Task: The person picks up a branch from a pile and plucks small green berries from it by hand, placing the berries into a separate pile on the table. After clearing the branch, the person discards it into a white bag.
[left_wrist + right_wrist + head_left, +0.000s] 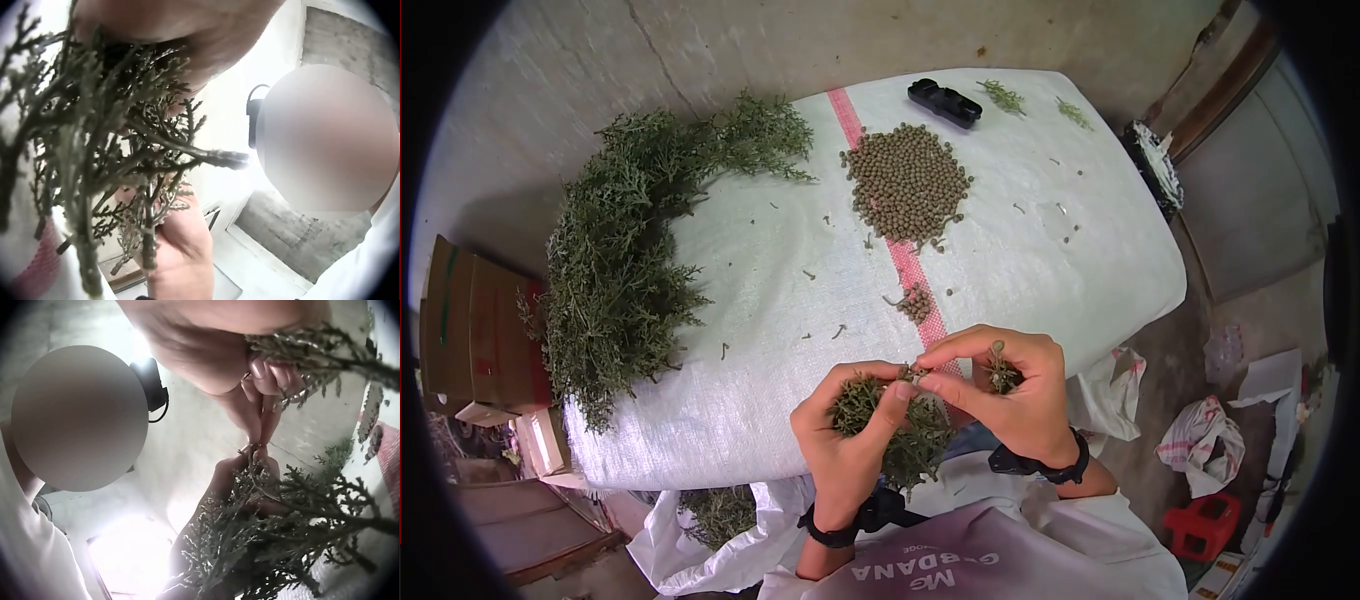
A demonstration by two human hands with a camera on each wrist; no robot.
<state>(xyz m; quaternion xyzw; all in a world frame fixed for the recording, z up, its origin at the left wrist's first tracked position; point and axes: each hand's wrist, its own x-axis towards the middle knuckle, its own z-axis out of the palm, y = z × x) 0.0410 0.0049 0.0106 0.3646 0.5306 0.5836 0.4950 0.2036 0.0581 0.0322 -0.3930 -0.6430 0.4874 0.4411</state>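
My left hand grips a bunch of scaly green conifer sprigs, its cut stems facing the camera in the left wrist view. In the curled palm of my right hand sits a smaller conifer sprig. Thumb and forefinger of both hands meet at a thin stem over the sack's near edge. Just beyond the fingertips lies a small cluster of round brown seed cones. A large heap of the same cones spreads farther back.
The stuffed white sack with a pink stripe carries a long pile of conifer branches at left. A black object lies at its back edge. Below hangs an open white bag; a red plastic item is on the floor at right.
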